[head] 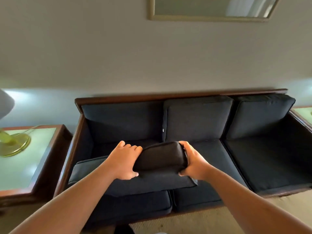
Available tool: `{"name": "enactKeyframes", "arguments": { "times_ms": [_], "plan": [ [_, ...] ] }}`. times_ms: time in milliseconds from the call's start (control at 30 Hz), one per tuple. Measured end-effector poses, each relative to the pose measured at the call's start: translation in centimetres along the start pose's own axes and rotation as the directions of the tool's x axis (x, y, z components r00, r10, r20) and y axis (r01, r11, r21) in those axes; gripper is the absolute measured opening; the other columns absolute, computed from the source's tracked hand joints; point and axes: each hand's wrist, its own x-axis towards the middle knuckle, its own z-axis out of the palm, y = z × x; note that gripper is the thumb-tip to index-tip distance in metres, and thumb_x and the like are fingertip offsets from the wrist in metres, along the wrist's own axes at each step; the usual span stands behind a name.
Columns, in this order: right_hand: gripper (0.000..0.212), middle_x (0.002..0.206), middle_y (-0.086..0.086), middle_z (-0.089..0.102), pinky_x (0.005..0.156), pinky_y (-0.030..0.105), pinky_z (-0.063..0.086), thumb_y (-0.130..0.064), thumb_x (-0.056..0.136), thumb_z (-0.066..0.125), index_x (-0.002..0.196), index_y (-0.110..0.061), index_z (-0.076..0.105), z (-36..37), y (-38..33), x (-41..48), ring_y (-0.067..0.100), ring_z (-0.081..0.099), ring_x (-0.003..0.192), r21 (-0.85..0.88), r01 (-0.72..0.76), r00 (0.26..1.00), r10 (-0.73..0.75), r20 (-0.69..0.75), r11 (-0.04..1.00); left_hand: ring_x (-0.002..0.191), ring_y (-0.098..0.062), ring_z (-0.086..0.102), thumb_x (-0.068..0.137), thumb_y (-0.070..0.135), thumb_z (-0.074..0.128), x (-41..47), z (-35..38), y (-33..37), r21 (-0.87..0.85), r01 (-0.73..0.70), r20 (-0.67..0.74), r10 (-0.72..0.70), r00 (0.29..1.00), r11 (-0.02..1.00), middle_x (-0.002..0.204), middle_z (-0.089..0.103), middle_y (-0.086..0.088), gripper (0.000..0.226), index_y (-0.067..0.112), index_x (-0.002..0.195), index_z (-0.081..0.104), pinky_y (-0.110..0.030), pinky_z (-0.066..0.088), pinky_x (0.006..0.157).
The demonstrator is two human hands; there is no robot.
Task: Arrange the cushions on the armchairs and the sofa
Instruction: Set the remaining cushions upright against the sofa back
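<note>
Currently: dark cushion (160, 156) over the left end of the sofa (168, 96), its lower part spread across the left seat toward the sofa's front edge, its upper edge raised and bunched. Left hand (125, 161) grips the left side of that raised edge, fingers curled over the top, thumb underneath. Right hand (192, 161) grips the right side the same way, fingers wrapped round the end. Both forearms reach in from the bottom corners of the view. Three back cushions stand against the sofa's wooden back rail: left back cushion (121, 119) sits lower and deeper, middle back cushion (197, 117) and right back cushion (260, 115) upright and flush. Right seat cushion (270, 166) bare. Side table just beside the sofa's left arm, pale green tabletop (20, 169) with a brass lamp base (15, 146) near its far edge. Second green tabletop (303, 114) visible at the sofa's right end. Framed mirror (211, 7) on the wall above. Beige carpet (185, 222) in front.
</note>
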Motion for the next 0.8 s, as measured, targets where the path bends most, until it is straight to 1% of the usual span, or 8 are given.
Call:
{"name": "enactKeyframes", "arguments": {
  "times_ms": [100,233,367,500,600,667,733,800],
  "plan": [
    [0.103,0.13,-0.015,0.048,0.087,0.026,0.048,-0.017,0.051,0.082,0.131,-0.054,0.029,4.0,-0.7,3.4,0.014,0.055,0.114,-0.017,-0.013,0.998,0.014,0.063,1.0,0.117,-0.019,0.053,0.073,0.071,0.068,-2.0,4.0,-2.7,-0.094,0.149,0.007,-0.149,0.989,0.984,0.13,0.056,0.009,0.092,0.023,0.146,0.038,-0.039,0.032,0.108],
    [0.106,0.132,-0.011,0.05,0.083,0.035,0.056,-0.027,0.043,0.078,0.13,-0.065,0.029,4.4,-1.8,9.0,0.015,0.058,0.113,-0.026,-0.023,0.993,0.026,0.113,0.999,0.127,-0.019,0.049,0.066,0.083,0.064,-2.8,6.7,-7.7,-0.275,0.295,0.009,-0.304,0.953,0.915,0.14,0.05,0.009,0.106,0.024,0.149,0.036,-0.042,0.027,0.115],
    [0.114,0.127,-0.008,0.055,0.09,0.034,0.054,-0.027,0.048,0.092,0.138,-0.057,0.029,3.0,-4.4,13.4,0.012,0.059,0.112,-0.015,-0.128,0.968,0.128,0.216,0.992,0.136,-0.02,0.04,0.06,0.083,0.068,-2.9,8.7,-13.9,-0.322,0.293,0.08,-0.283,0.956,0.9,0.147,0.04,0.007,0.122,0.024,0.156,0.02,-0.042,0.02,0.12],
    [0.11,0.142,-0.009,0.037,0.1,0.031,0.04,-0.026,0.061,0.097,0.146,-0.048,0.031,3.8,-6.0,14.8,0.013,0.044,0.126,-0.002,-0.175,0.978,0.174,0.117,0.984,0.135,-0.023,0.041,0.057,0.083,0.07,-3.7,10.9,-20.2,-0.307,0.306,0.211,-0.249,0.945,0.901,0.147,0.039,0.004,0.125,0.023,0.154,0.019,-0.041,0.027,0.12],
    [0.115,0.14,-0.01,0.029,0.096,0.032,0.045,-0.036,0.05,0.1,0.145,-0.042,0.034,4.5,-6.5,15.1,0.017,0.042,0.123,-0.152,-0.255,0.961,0.268,0.072,0.955,0.134,-0.021,0.042,0.056,0.086,0.068,-4.0,12.0,-22.6,-0.287,0.295,0.247,-0.227,0.942,0.911,0.146,0.04,0.006,0.124,0.022,0.152,0.024,-0.039,0.03,0.118],
    [0.12,0.139,-0.008,0.027,0.102,0.044,0.048,-0.049,0.042,0.098,0.143,-0.039,0.033,5.1,-6.4,15.2,0.023,0.036,0.129,-0.34,-0.309,0.939,0.341,0.038,0.888,0.135,-0.02,0.042,0.057,0.086,0.068,-3.7,12.2,-22.7,-0.299,0.282,0.236,-0.216,0.947,0.912,0.147,0.04,0.007,0.123,0.023,0.153,0.025,-0.039,0.031,0.118],
    [0.122,0.145,-0.006,0.027,0.117,0.055,0.031,-0.059,0.045,0.091,0.147,-0.031,0.031,6.3,-6.2,15.7,0.028,0.017,0.147,-0.586,-0.264,0.94,0.34,0.022,0.766,0.134,-0.019,0.042,0.059,0.085,0.068,-2.5,11.7,-22.1,-0.298,0.251,0.216,-0.191,0.957,0.921,0.147,0.041,0.008,0.121,0.023,0.154,0.026,-0.04,0.03,0.117],
    [0.122,0.154,-0.004,0.028,0.122,0.061,0.011,-0.061,0.054,0.088,0.153,-0.023,0.025,8.1,-5.7,16.4,0.027,0.001,0.155,-0.736,-0.164,0.934,0.342,0.098,0.657,0.133,-0.02,0.042,0.062,0.084,0.067,-0.9,11.3,-21.0,-0.285,0.2,0.209,-0.143,0.967,0.938,0.147,0.041,0.006,0.118,0.022,0.154,0.025,-0.04,0.03,0.116]
  ]
}}
